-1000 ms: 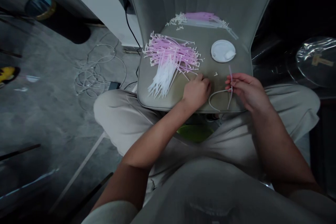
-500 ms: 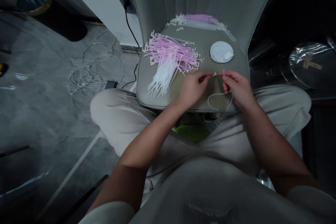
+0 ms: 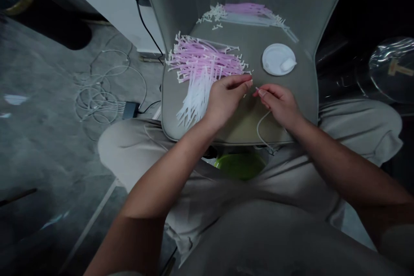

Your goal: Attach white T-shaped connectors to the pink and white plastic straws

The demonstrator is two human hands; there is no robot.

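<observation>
My left hand (image 3: 226, 97) is closed in a pinch at the front of the chair seat, with a tiny white piece at its fingertips, too small to make out well. Beside it, the fingers of my right hand (image 3: 282, 102) pinch the end of a thin whitish tube (image 3: 258, 128), which loops down over the seat's front edge. A gap separates the two hands. Left of them lies a heap of pink strips (image 3: 207, 61) with small white end pieces, and white strips (image 3: 193, 103) fan out over it. A round white dish (image 3: 274, 54) holding a small white object sits behind my right hand.
The grey chair seat (image 3: 239, 131) bears everything. More pink and white strips and loose white T-shaped pieces (image 3: 216, 12) lie against its backrest. Coiled cables (image 3: 100, 95) run to a black box (image 3: 130, 110) on the floor. A green basin (image 3: 239, 166) is below the seat.
My hands have drawn slightly apart, the left one moving back toward the heap. The tube end in my right hand now points toward the left. The view has shifted a little.
</observation>
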